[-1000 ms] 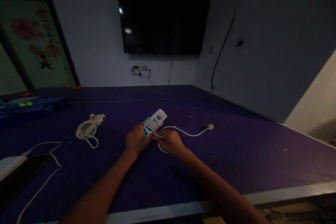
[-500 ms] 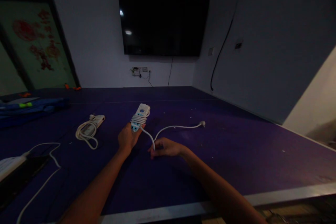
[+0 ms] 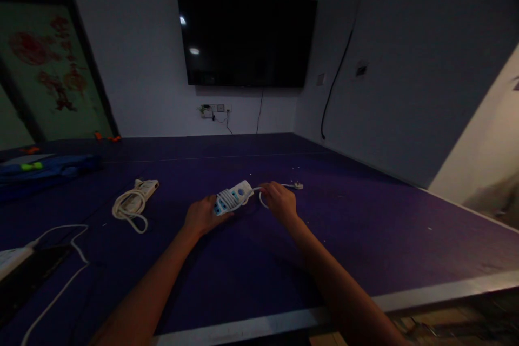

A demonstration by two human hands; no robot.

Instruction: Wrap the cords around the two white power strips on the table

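Currently, the left grip (image 3: 203, 216) clasps the lower end of the strip (image 3: 245, 190), which slants over the middle of the table (image 3: 365, 238); whether it touches down I cannot tell. Cord (image 3: 227, 199) wraps several times around the strip. The right grip (image 3: 280, 201) pinches the cord just beyond the strip's upper end, near the plug (image 3: 298, 186). Another strip (image 3: 151, 188) lies to the left.

Mid-frame, we see the left grip (image 3: 201, 216) holding a white power strip (image 3: 235, 195) wrapped in its cord (image 3: 227, 199), the right grip (image 3: 280, 200) pinching that cord (its plug (image 3: 298, 186) shows just beyond). A dark television (image 3: 246, 38) hangs upper centre; a second strip (image 3: 150, 189) lies left.
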